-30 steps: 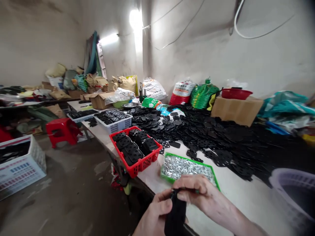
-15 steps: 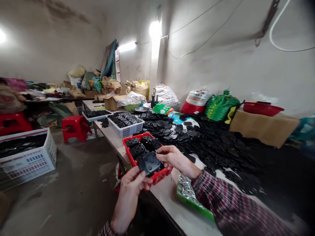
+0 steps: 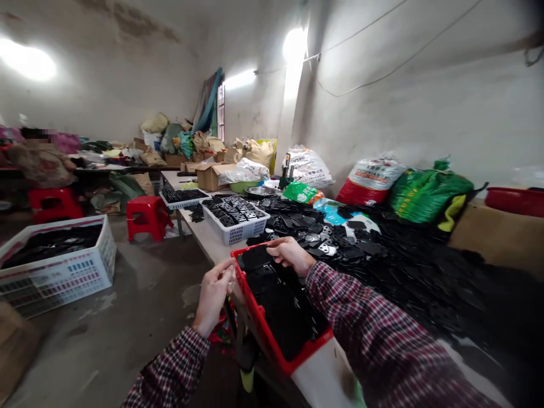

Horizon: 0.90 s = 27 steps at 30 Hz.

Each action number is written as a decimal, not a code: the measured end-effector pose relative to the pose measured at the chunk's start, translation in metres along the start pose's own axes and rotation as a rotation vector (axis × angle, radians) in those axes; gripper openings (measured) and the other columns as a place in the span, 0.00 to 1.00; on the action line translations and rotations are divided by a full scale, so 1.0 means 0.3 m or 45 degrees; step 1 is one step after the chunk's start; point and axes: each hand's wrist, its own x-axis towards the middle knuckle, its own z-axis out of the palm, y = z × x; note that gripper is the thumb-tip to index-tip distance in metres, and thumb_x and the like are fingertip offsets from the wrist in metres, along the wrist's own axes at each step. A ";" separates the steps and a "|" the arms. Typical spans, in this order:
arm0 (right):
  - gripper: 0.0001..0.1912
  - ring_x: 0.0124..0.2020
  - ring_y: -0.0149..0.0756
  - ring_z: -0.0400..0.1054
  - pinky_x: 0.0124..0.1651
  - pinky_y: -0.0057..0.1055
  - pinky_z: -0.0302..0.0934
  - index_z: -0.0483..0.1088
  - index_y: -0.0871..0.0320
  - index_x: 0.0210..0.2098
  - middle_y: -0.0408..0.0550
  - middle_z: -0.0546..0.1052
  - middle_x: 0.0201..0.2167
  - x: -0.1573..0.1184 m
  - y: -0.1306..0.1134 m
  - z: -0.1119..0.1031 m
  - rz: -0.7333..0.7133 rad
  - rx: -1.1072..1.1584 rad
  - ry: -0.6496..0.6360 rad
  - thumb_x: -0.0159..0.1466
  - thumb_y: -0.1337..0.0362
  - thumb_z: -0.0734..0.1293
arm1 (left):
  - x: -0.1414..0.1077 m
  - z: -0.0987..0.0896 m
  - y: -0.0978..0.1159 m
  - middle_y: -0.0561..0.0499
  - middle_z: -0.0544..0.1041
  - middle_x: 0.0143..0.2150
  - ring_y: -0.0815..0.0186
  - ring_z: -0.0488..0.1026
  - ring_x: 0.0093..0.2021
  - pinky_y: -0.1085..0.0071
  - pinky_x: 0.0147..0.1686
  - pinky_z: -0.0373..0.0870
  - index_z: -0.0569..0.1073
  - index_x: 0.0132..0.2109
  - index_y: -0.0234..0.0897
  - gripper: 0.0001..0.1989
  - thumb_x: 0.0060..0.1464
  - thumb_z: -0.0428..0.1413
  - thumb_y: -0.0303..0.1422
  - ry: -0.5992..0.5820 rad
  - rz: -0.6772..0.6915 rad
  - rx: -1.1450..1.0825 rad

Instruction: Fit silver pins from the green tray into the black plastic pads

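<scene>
The left hand [image 3: 212,297] is positioned just beside the near left wall of a red plastic crate [image 3: 255,323], with its fingertips pressed together; whether they pinch any item cannot be determined. The right hand [image 3: 289,255] lies over the far rim of the crate, fingers extended and not closed, with the fingertips at a black plate [image 3: 255,258]. That plate lies in the crate, below and to the left of the right hand, on a stack of similar plates [image 3: 280,306]. The crate stands on a pale table top [image 3: 204,243], between the 2 hands and forward of them. Beyond the right hand, a white plastic crate [image 3: 236,229] holds further black plates. To the right of the right hand lies a loose heap of black perforated plates [image 3: 357,252]. To the left of the left hand, a white crate [image 3: 59,272] stands on the concrete floor [image 3: 144,300].
</scene>
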 end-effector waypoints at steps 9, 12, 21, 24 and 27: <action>0.08 0.14 0.25 0.59 0.16 0.20 0.50 0.73 0.61 0.36 0.37 0.67 0.14 0.151 0.045 0.087 0.040 -0.242 0.030 0.56 0.70 0.71 | 0.063 0.004 -0.065 0.45 0.78 0.53 0.56 0.71 0.56 0.56 0.59 0.60 0.78 0.49 0.39 0.17 0.55 0.52 0.30 -0.106 0.372 0.594; 0.07 0.14 0.26 0.60 0.17 0.21 0.53 0.74 0.61 0.34 0.37 0.67 0.13 0.160 0.057 0.100 0.023 -0.312 0.054 0.55 0.69 0.72 | 0.068 0.018 -0.078 0.46 0.80 0.52 0.56 0.72 0.54 0.55 0.58 0.63 0.79 0.48 0.40 0.16 0.56 0.52 0.31 -0.155 0.450 0.725; 0.12 0.17 0.26 0.64 0.18 0.20 0.52 0.76 0.61 0.44 0.42 0.74 0.20 0.121 0.052 0.087 -0.088 -0.349 0.047 0.59 0.69 0.69 | 0.065 0.026 -0.094 0.44 0.79 0.53 0.57 0.73 0.54 0.56 0.57 0.64 0.79 0.47 0.39 0.15 0.58 0.49 0.32 -0.166 0.542 0.936; 0.17 0.22 0.27 0.67 0.21 0.21 0.56 0.73 0.58 0.50 0.45 0.78 0.31 0.031 0.019 0.063 -0.195 -0.309 0.047 0.61 0.69 0.67 | 0.055 0.023 -0.078 0.43 0.78 0.55 0.56 0.72 0.55 0.56 0.57 0.64 0.78 0.48 0.38 0.16 0.58 0.50 0.32 -0.139 0.538 0.961; 0.16 0.27 0.27 0.69 0.29 0.22 0.63 0.74 0.54 0.48 0.43 0.78 0.41 -0.143 0.027 0.019 -0.324 -0.271 0.060 0.61 0.70 0.65 | 0.018 0.012 -0.044 0.42 0.76 0.56 0.54 0.71 0.56 0.56 0.58 0.63 0.78 0.49 0.36 0.17 0.58 0.50 0.33 -0.098 0.539 0.939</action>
